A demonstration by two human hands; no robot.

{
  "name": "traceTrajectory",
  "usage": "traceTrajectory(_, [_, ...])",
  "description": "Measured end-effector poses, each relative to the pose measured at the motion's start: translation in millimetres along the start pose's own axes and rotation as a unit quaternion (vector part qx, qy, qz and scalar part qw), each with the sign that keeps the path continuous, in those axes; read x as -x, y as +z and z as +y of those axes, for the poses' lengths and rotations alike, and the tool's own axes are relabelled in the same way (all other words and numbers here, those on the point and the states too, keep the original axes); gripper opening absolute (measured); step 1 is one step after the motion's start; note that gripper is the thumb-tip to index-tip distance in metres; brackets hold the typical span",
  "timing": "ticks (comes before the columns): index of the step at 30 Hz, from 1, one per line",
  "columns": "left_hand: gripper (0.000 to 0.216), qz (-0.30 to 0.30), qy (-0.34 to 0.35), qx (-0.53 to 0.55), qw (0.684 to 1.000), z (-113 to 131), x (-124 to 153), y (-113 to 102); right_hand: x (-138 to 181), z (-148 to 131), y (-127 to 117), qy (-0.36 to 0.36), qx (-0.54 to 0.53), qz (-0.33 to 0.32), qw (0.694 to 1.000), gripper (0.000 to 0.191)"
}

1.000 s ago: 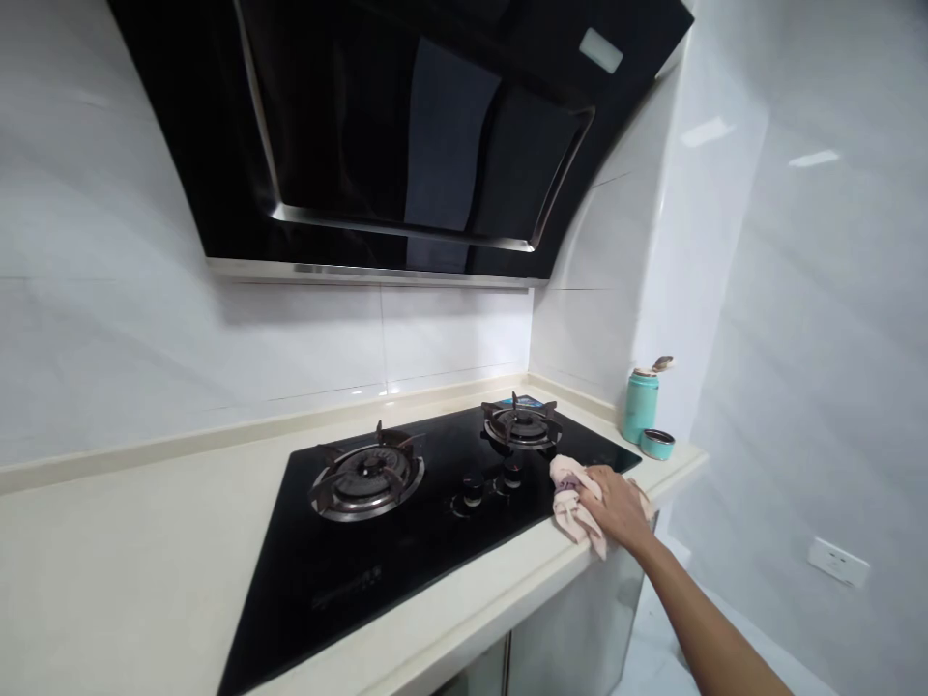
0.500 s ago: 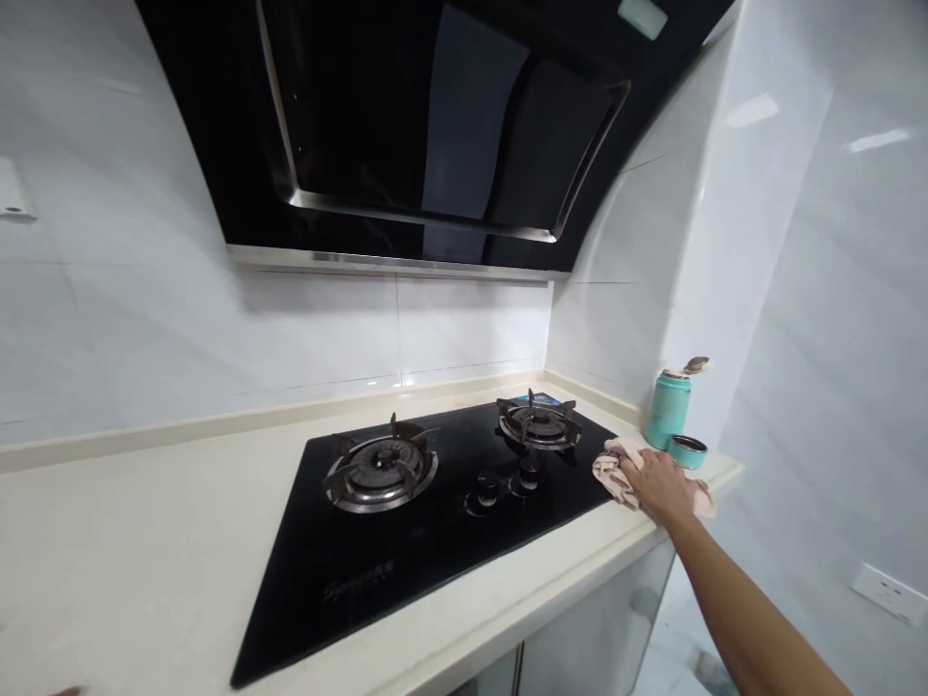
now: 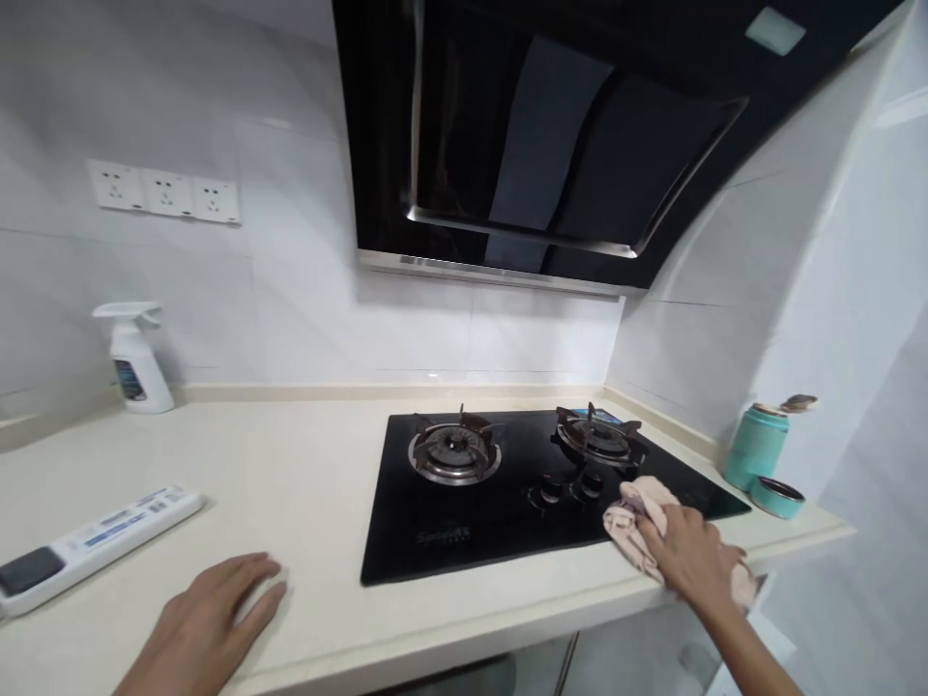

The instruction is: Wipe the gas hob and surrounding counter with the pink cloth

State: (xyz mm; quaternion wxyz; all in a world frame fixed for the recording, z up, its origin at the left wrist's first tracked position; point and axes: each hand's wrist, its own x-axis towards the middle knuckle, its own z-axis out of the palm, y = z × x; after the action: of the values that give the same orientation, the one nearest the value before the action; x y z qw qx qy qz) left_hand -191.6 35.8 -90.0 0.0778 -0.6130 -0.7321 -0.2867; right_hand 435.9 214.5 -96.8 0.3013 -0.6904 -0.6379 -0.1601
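My right hand (image 3: 692, 556) presses a crumpled pale pink cloth (image 3: 639, 510) onto the front right corner of the black glass gas hob (image 3: 507, 522), fingers closed over it. The hob has two burners (image 3: 454, 451) and two knobs (image 3: 569, 488). My left hand (image 3: 207, 619) lies flat on the cream countertop (image 3: 304, 483) near its front edge, fingers stretched out, holding nothing. A white remote control (image 3: 94, 546) lies to its left.
A black range hood (image 3: 580, 126) hangs over the hob. A white spray bottle (image 3: 134, 360) stands at the back left under wall sockets (image 3: 163, 190). A teal flask (image 3: 754, 445) and its teal lid (image 3: 775, 496) sit at the right end by the wall.
The view has swung left, bringing the spray bottle, remote and my left hand into sight. My right hand has slid the cloth along the hob's front right edge.
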Motion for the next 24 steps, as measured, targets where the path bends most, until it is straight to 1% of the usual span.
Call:
traceTrajectory(2, [0.052, -0.006, 0.0, -0.003, 1.0, 7, 3, -4, 24, -37, 0, 0.001, 0.025, -0.006, 1.0, 0.029])
traceTrajectory(4, [0.052, -0.007, -0.006, -0.003, 1.0, 11, 4, -6, 47, -79, -2, -0.044, 0.007, -0.007, 0.999, 0.028])
traceTrajectory(8, [0.05, 0.003, -0.013, 0.012, 1.0, 16, 5, -9, 94, -171, -8, -0.143, -0.113, 0.041, 0.982, 0.024])
traceTrajectory(10, [0.049, 0.011, -0.008, 0.025, 1.0, 17, 4, -10, 118, -215, -8, -0.19, -0.184, 0.023, 0.964, 0.023])
traceTrajectory(13, [0.046, 0.023, 0.001, 0.039, 0.999, 17, 6, -11, 155, -272, -3, -0.255, -0.262, -0.018, 0.93, 0.036])
traceTrajectory(15, [0.043, 0.029, 0.002, 0.044, 0.999, 19, 8, -12, 175, -297, 1, -0.288, -0.288, -0.033, 0.913, 0.049])
traceTrajectory(17, [0.041, 0.027, 0.002, 0.044, 0.999, 21, 10, -13, 187, -309, 5, -0.315, -0.293, -0.057, 0.901, 0.059])
traceTrajectory(19, [0.039, 0.02, 0.002, 0.042, 0.999, 24, 11, -15, 189, -308, 7, -0.338, -0.285, -0.089, 0.892, 0.066])
traceTrajectory(21, [0.036, 0.015, 0.002, 0.041, 0.999, 26, 12, -16, 183, -297, 9, -0.355, -0.276, -0.107, 0.887, 0.072])
traceTrajectory(24, [0.033, 0.015, -0.004, 0.044, 0.999, 28, 14, -16, 168, -262, 14, -0.378, -0.252, -0.109, 0.884, 0.078])
